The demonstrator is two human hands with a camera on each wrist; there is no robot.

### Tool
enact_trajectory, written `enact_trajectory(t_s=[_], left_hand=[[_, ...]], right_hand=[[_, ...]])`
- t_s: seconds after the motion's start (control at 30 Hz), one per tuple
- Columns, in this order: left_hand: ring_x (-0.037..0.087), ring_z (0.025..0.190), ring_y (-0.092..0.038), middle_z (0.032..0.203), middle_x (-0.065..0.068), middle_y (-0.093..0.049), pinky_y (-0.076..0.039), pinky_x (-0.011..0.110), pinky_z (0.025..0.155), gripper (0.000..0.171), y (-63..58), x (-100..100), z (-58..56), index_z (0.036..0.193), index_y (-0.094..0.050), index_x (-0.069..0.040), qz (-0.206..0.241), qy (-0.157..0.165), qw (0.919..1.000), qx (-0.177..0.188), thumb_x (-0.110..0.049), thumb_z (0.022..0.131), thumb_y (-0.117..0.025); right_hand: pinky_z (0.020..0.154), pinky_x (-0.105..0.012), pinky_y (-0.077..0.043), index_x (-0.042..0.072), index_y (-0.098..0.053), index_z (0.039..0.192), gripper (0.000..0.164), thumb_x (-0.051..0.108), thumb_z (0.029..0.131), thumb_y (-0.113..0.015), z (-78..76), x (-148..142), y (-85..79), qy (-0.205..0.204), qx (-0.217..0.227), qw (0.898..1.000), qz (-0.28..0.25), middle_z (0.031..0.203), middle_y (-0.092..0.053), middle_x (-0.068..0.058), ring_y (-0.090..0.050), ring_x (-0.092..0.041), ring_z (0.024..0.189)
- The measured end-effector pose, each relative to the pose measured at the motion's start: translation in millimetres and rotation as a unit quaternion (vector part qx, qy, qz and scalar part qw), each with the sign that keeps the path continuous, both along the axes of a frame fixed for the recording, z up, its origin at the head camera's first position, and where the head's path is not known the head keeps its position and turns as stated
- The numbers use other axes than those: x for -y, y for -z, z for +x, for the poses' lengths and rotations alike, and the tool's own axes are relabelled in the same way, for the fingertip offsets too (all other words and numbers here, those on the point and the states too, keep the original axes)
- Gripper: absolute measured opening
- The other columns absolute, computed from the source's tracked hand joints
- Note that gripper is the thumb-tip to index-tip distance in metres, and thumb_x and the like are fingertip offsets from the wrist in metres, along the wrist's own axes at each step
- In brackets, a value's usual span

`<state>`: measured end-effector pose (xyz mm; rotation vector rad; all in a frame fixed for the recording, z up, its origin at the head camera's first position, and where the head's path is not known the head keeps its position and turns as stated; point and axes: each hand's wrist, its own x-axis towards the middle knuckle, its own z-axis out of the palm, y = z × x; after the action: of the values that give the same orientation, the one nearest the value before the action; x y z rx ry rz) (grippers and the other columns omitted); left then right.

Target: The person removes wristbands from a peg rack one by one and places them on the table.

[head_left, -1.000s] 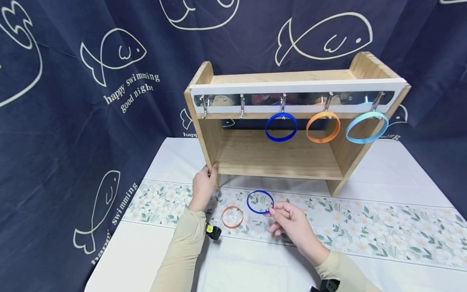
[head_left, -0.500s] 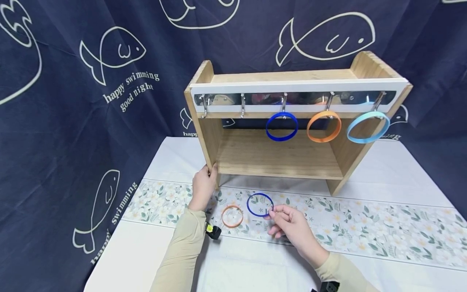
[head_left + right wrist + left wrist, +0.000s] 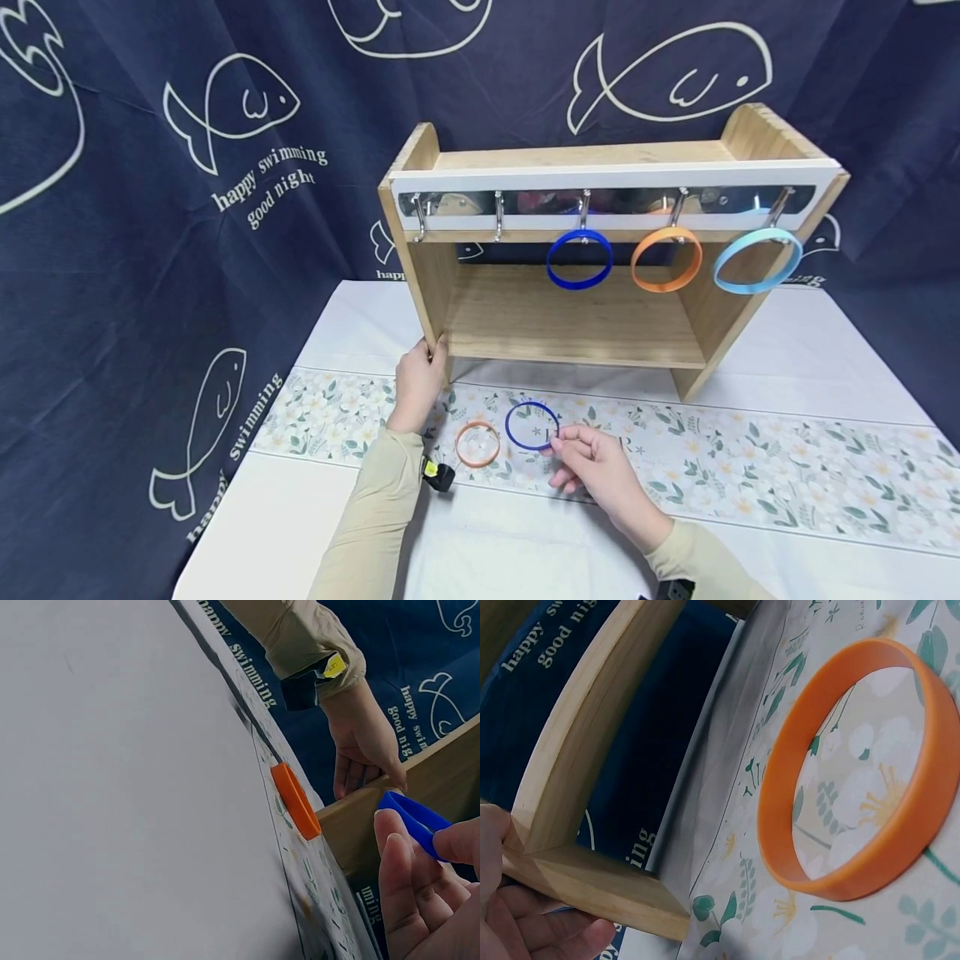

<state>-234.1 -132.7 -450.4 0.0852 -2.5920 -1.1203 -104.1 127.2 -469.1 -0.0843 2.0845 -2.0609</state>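
Observation:
A dark blue silicone wristband [image 3: 409, 817] is pinched at its right edge between the thumb and fingers of my right hand [image 3: 602, 468]. It hangs over the floral strip of the tablecloth, below the wooden shelf [image 3: 570, 317]. My left hand [image 3: 418, 385] grips the lower part of the shelf's left side panel [image 3: 577, 727]. An orange wristband [image 3: 778, 825] lies on the cloth between the two hands, touched by neither. From hooks on the shelf's front hang another blue wristband [image 3: 576, 285], an orange one [image 3: 657, 287] and a light blue one [image 3: 742, 289].
Two metal hooks at the left of the rail, the far-left hook [image 3: 418, 220] and its neighbour [image 3: 498, 218], carry no band. A white tablecloth [image 3: 517, 546] with a floral strip covers the table. Behind the shelf hangs a navy curtain [image 3: 315, 75] with fish drawings.
My right hand has drawn slightly down, toward me, still pinching the blue wristband. The left hand has stayed on the shelf panel, and the orange wristband lies where it was.

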Motion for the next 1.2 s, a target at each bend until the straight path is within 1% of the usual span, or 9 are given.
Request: enact_trajectory(t_s=[0.27,0.57,0.8,1.0,1.2], left_hand=[[0.023,0.057,-0.059,0.073,0.013,-0.068,-0.043,0.032,0.048,0.042,-0.3,0.7,-0.4,0.093,-0.068,-0.001,-0.002,-0.002,1.0000,-0.001,-0.038,0.101,-0.048],[0.024,0.059,-0.060,0.075,0.014,-0.068,-0.045,0.034,0.050,0.041,0.8,1.1,-0.8,0.087,-0.065,-0.004,-0.007,0.000,1.0000,-0.005,-0.038,0.101,-0.047],[0.023,0.059,-0.060,0.075,0.014,-0.069,-0.043,0.032,0.047,0.043,2.0,1.7,-1.1,0.092,-0.067,-0.002,-0.004,0.002,1.0000,-0.006,-0.038,0.102,-0.047],[0.023,0.057,-0.059,0.072,0.012,-0.067,-0.041,0.031,0.046,0.043,1.0,1.6,-0.2,0.093,-0.068,-0.001,-0.001,0.001,1.0000,-0.004,-0.038,0.101,-0.047],[0.022,0.056,-0.059,0.072,0.012,-0.068,-0.042,0.031,0.046,0.044,1.3,1.3,-1.2,0.098,-0.069,-0.001,0.006,0.001,1.0000,-0.004,-0.039,0.101,-0.048]], right_hand=[[0.053,-0.031,-0.054,-0.013,-0.056,0.111,0.031,0.014,0.097,-0.061,0.1,1.4,3.7,-0.009,0.015,1.000,0.003,0.100,-0.069,-0.026,-0.066,-0.019,0.059],[0.054,-0.031,-0.055,-0.014,-0.055,0.111,0.032,0.013,0.096,-0.062,-1.1,2.3,9.9,-0.013,0.030,0.999,0.003,0.100,-0.069,-0.025,-0.066,-0.019,0.059],[0.053,-0.029,-0.054,-0.013,-0.055,0.110,0.029,0.012,0.096,-0.061,-0.8,3.7,13.1,-0.020,0.042,0.999,0.007,0.099,-0.070,-0.023,-0.066,-0.018,0.058],[0.051,-0.030,-0.053,-0.013,-0.055,0.108,0.028,0.011,0.096,-0.060,-1.2,4.8,16.6,-0.032,0.046,0.998,0.013,0.099,-0.070,-0.022,-0.067,-0.022,0.059],[0.048,-0.029,-0.052,-0.011,-0.057,0.106,0.026,0.012,0.096,-0.061,-2.7,5.1,20.1,-0.044,0.045,0.998,0.022,0.098,-0.071,-0.021,-0.067,-0.023,0.058]])
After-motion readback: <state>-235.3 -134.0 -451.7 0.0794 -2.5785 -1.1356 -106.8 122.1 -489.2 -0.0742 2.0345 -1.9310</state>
